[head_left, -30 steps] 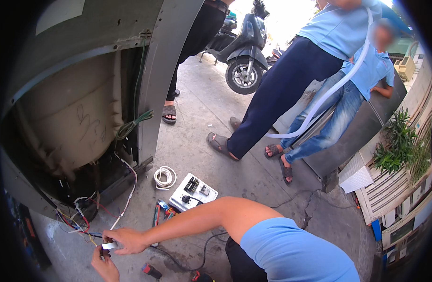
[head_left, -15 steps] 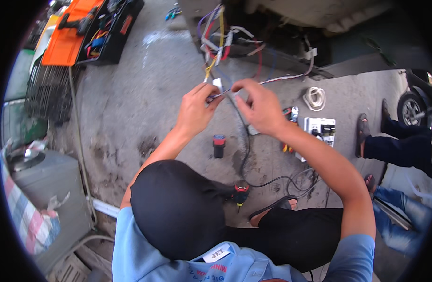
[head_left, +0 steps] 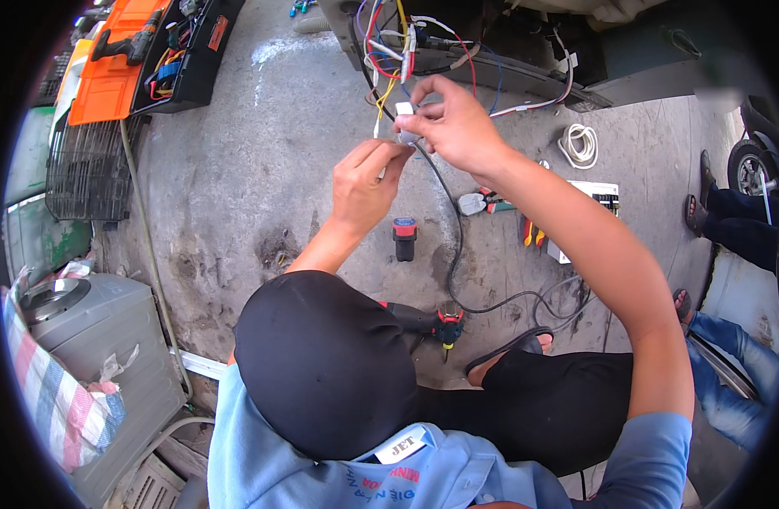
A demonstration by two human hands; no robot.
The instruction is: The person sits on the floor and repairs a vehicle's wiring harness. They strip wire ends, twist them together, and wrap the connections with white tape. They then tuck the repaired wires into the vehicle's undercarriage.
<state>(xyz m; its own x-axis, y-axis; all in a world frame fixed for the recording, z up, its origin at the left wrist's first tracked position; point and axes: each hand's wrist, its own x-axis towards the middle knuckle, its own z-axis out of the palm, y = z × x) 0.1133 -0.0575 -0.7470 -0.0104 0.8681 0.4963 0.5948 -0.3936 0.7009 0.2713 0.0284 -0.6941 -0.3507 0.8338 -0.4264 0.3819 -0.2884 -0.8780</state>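
Note:
My right hand [head_left: 459,127] pinches a small white piece [head_left: 404,110] between thumb and fingers; its exact kind is unclear. Just below it, my left hand [head_left: 368,180] has its fingertips closed on a thin wire, mostly hidden by the fingers. The two hands almost touch. Beyond them a bundle of coloured wires [head_left: 404,64], red, yellow, white and purple, hangs from the open bottom of a grey metal housing [head_left: 627,92]. A black cable [head_left: 457,246] runs from near my fingers across the concrete toward my foot.
Nearby on the concrete are a black battery pack [head_left: 404,240], a cordless drill [head_left: 447,327], pliers [head_left: 484,204], a coiled white cable [head_left: 578,146] and a white power strip [head_left: 594,188]. An orange-lidded toolbox [head_left: 109,81] stands far left. Another person's legs [head_left: 741,222] are at right.
My right hand has moved up and left and now holds the white piece. My left hand stays near the wires. The view has shifted slightly, and more of the drill shows.

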